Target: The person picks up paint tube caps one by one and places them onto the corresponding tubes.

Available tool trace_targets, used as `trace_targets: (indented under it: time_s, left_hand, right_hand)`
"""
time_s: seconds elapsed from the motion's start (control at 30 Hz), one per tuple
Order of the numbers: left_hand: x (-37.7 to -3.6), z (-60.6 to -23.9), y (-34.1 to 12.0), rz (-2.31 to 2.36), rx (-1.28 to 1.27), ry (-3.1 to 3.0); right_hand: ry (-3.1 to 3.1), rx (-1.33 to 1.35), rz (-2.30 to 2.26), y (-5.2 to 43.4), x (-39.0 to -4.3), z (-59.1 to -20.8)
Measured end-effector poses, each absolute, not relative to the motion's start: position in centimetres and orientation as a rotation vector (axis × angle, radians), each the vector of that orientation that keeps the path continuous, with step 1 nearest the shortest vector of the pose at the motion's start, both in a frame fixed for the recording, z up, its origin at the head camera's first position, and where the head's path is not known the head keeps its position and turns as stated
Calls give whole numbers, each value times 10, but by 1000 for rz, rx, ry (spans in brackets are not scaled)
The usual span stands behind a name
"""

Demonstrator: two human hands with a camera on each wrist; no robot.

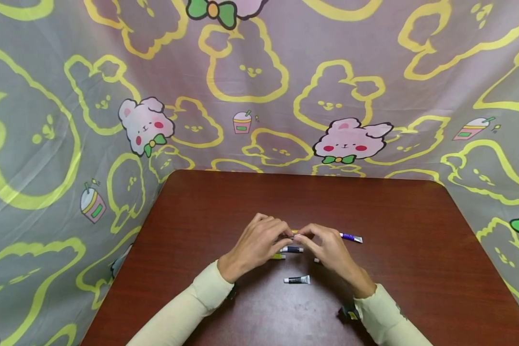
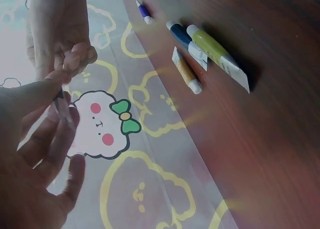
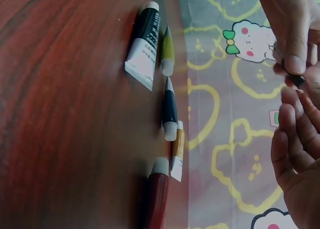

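Over the table both hands meet at their fingertips. My left hand (image 1: 261,240) grips a small dark paint tube (image 2: 61,105) between thumb and fingers; its dark end (image 3: 296,80) shows in the right wrist view. At the tube's other end, my right hand (image 1: 328,250) pinches with thumb and index finger, which hide the tip. Below the hands lie a navy paint tube (image 1: 292,250), a yellow-green tube (image 1: 278,256) and an ochre tube (image 2: 187,71). A red tube (image 3: 158,199) lies under my right hand, mostly covered in the head view.
Closer to me on the brown table (image 1: 393,211) lies a black paint tube (image 1: 297,280) with a silver end. A purple tube (image 1: 352,237) is right of the hands. A patterned cloth (image 1: 259,72) hangs around the table's back and sides.
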State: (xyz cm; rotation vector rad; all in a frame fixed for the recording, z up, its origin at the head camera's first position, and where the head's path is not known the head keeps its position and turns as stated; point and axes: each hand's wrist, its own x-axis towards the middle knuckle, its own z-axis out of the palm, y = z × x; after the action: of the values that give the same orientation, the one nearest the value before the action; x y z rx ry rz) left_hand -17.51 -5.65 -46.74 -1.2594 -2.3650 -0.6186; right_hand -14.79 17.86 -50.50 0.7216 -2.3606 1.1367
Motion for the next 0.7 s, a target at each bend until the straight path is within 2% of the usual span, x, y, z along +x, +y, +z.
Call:
trace_targets:
  time_s: [0.7]
  left_hand:
    - [-179, -471, -47, -654, -1201, -2293]
  right_hand:
    - [-2281, 734, 1188, 181, -151, -509]
